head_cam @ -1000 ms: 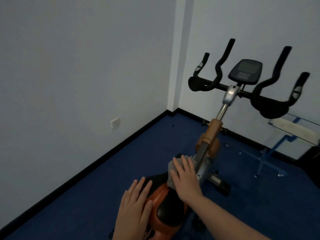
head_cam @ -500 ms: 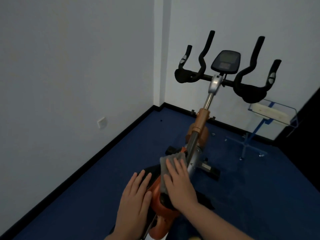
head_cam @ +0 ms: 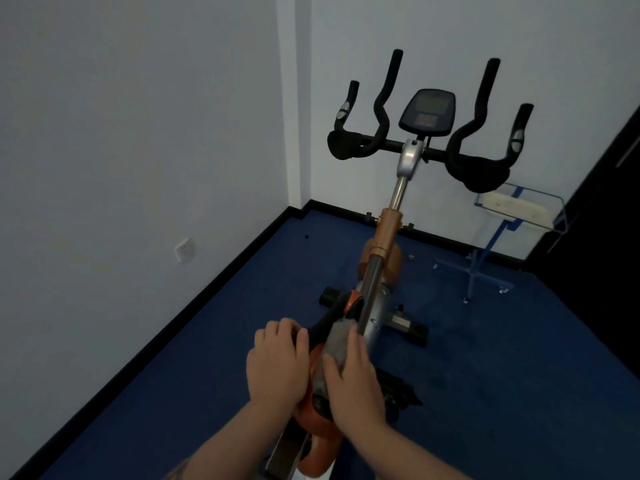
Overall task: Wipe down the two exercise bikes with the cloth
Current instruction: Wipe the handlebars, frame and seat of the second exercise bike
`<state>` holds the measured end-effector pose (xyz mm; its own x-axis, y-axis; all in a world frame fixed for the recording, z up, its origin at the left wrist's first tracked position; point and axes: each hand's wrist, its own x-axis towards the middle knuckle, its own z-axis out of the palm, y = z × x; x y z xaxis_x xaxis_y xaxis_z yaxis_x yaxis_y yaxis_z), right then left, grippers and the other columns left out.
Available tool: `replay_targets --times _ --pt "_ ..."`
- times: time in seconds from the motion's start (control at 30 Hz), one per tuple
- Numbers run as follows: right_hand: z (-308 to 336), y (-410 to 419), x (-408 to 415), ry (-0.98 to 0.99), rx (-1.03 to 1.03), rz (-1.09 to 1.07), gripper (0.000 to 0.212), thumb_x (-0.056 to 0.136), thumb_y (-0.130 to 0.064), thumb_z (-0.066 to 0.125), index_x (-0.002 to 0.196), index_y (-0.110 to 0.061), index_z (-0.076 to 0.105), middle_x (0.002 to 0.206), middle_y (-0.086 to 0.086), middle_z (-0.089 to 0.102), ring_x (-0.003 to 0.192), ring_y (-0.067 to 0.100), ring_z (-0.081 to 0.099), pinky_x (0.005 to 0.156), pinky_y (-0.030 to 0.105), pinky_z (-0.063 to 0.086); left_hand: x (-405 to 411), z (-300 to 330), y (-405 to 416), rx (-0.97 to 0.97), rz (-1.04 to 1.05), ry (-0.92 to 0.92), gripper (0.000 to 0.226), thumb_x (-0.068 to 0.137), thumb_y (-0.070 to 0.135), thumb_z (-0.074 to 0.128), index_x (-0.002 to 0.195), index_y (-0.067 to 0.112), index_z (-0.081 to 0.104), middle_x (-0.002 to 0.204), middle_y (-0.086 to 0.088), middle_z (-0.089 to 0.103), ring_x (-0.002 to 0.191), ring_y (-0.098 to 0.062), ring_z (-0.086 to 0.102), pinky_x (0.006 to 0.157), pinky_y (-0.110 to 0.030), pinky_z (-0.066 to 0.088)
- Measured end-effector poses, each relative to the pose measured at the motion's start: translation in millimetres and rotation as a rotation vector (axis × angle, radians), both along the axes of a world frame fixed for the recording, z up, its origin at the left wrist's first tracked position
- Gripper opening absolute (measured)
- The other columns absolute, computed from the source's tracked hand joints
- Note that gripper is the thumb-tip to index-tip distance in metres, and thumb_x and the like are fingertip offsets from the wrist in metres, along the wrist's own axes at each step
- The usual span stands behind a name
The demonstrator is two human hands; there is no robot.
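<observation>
A: Where do we stand on the exercise bike (head_cam: pixel 381 271)?

B: We are low on the frame, just behind where the silver post (head_cam: pixel 370 292) enters the body. Our right hand (head_cam: pixel 356 379) lies flat, fingers straight, pressing the grey cloth (head_cam: pixel 334 344) onto the orange and black housing (head_cam: pixel 313 420).

A: And the other one?

B: Our left hand (head_cam: pixel 277 365) rests on the housing's left side, fingers curled over the black edge, gripping it; we judge it is steadying the bike. It carries no cloth.

A: Which way does the unwiped part lie?

B: Ahead and upward. The post's long axis runs away from us, leaning slightly right, up through the orange collar (head_cam: pixel 389 233) to the handlebars (head_cam: pixel 422 150) and console (head_cam: pixel 427 112). The cloth sits under our right fingers, touching the post's foot on its left, so the right hand is the nearer one for that run.

A: So the stroke follows the post?

B: We think so: slide along its length, not across. Only one bike shows here; we cannot see the second.

A: Anything nearby?

B: A clear stand (head_cam: pixel 512 216) to the right, well apart.
</observation>
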<state>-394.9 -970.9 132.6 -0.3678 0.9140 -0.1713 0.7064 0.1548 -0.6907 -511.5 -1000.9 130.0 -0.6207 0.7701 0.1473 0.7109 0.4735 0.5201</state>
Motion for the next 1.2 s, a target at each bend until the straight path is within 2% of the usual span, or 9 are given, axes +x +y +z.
replay_targets --times 0.17,0.3,0.4,0.47,0.6,0.77,0.87,1.03,1.2 --pt "-12 -35 14 -0.193 -0.012 0.073 0.081 0.098 -0.056 0.025 0.139 -0.024 -0.037 0.158 -0.011 -0.023 0.146 0.016 -0.002 0.115 0.028 0.016 -2 -6 -1 0.049 0.009 -0.010 0.022 0.096 0.040 0.030 0.090 0.032 0.049 0.082 0.017 0.052 0.080 -0.006 0.049 0.065 -0.028 0.038" --pt "0 7 -7 -0.137 -0.050 -0.013 0.070 0.101 -0.049 0.026 0.153 -0.020 -0.011 0.161 -0.001 0.009 0.140 0.018 0.029 0.107 0.033 0.036 -4 -7 1 0.069 0.034 -0.039 0.020 0.096 0.038 0.033 0.089 0.034 0.050 0.076 0.019 0.048 0.078 -0.005 0.048 0.064 -0.027 0.036" --pt "7 35 -17 -0.124 -0.138 -0.061 0.071 0.102 -0.044 0.027 0.153 -0.011 -0.010 0.158 0.011 0.025 0.127 0.025 0.047 0.100 0.038 0.045 -3 -8 0 0.074 0.034 -0.043 0.019 0.097 0.038 0.034 0.091 0.033 0.051 0.078 0.019 0.048 0.079 -0.004 0.047 0.064 -0.027 0.035" --pt "6 26 -13 -0.131 -0.108 -0.025 0.072 0.102 -0.046 0.027 0.153 -0.012 -0.011 0.159 0.008 0.021 0.130 0.023 0.044 0.101 0.036 0.043 -2 -8 -1 0.085 0.033 -0.049 0.019 0.097 0.037 0.036 0.092 0.033 0.053 0.079 0.018 0.049 0.079 -0.003 0.046 0.063 -0.026 0.035" --pt "-7 -9 4 -0.194 -0.021 0.122 0.073 0.100 -0.052 0.025 0.151 -0.023 -0.017 0.162 -0.005 -0.010 0.146 0.016 0.011 0.113 0.032 0.027 -3 -8 -1 0.097 0.038 -0.049 0.018 0.096 0.038 0.035 0.089 0.036 0.051 0.077 0.019 0.050 0.074 0.000 0.046 0.059 -0.022 0.033" --pt "6 33 -15 -0.154 -0.101 -0.011 0.070 0.103 -0.044 0.024 0.152 -0.012 -0.015 0.161 0.008 0.012 0.129 0.026 0.045 0.096 0.035 0.045 -3 -8 -2 0.105 0.032 -0.062 0.018 0.096 0.037 0.036 0.089 0.034 0.053 0.077 0.018 0.050 0.076 -0.002 0.046 0.062 -0.025 0.036" --pt "10 37 -19 -0.188 -0.089 -0.025 0.071 0.103 -0.042 0.025 0.152 -0.007 -0.014 0.160 0.011 0.017 0.127 0.027 0.047 0.096 0.036 0.045 -2 -7 -3 0.104 0.020 -0.075 0.018 0.097 0.038 0.036 0.090 0.034 0.052 0.080 0.017 0.053 0.079 -0.003 0.048 0.066 -0.027 0.040" --pt "-5 -3 2 -0.256 -0.008 0.069 0.070 0.100 -0.052 0.022 0.153 -0.021 -0.013 0.161 -0.006 0.004 0.138 0.015 0.031 0.102 0.032 0.037 -3 -7 -5 0.104 0.039 -0.068 0.018 0.096 0.038 0.037 0.090 0.037 0.053 0.078 0.021 0.050 0.077 -0.001 0.049 0.066 -0.026 0.044" --pt "8 34 -21 -0.214 -0.123 -0.073 0.068 0.103 -0.043 0.022 0.153 -0.008 -0.007 0.157 0.011 0.026 0.125 0.028 0.050 0.096 0.037 0.046 -3 -5 -2 0.103 0.027 -0.070 0.015 0.097 0.037 0.039 0.088 0.037 0.050 0.076 0.021 0.048 0.077 -0.001 0.048 0.064 -0.027 0.042"
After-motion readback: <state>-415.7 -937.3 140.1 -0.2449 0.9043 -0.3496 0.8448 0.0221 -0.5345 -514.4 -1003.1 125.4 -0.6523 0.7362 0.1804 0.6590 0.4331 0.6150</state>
